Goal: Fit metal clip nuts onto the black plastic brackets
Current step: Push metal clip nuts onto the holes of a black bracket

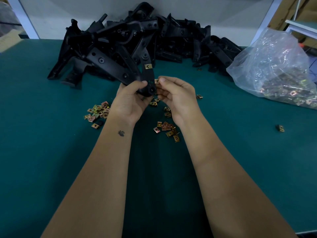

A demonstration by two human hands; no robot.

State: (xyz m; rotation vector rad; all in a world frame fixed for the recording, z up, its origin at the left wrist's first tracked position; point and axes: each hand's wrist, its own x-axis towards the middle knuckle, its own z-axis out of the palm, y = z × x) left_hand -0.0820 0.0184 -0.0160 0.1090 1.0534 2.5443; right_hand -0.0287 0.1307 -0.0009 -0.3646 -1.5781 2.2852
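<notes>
Holding a light, stiff bracket (147, 78) above the tabletop (42, 134), our left hand (130, 98) grips its near end; our right hand (175, 95) pinches a small, springy clip (156, 81) against its edge.

Along the back wall a heap of black brackets (137, 42) blocks the far side of the green surface (42, 152). To the right sits a plastic bag of clip nuts (277, 69) — bulky, closing off that corner. Loose clip nuts (98, 111) litter the middle, a second cluster (167, 128) beside them. The near surface lies open — left and right edges too.
</notes>
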